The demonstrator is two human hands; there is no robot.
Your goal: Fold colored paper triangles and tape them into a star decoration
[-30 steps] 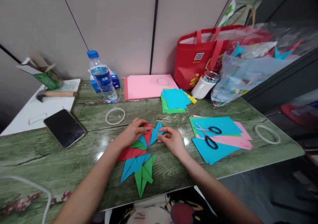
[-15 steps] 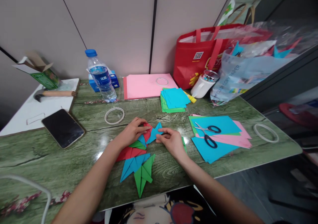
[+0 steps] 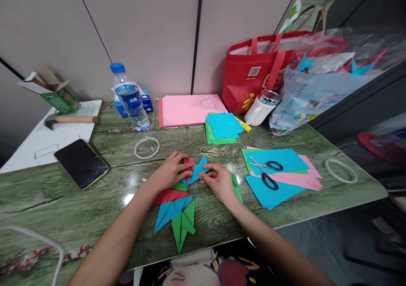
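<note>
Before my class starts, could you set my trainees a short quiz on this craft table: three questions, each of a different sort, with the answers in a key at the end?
1. Multiple choice: what color is the folded paper piece that the right hand pinches?
a) green
b) blue
c) pink

2. True or false: the wooden-handled hammer lies on the white board.

3. Short answer: which tool rests on the colored paper sheets to the right of the right hand?

Key:
1. b, blue
2. True
3. The black-handled scissors
</note>
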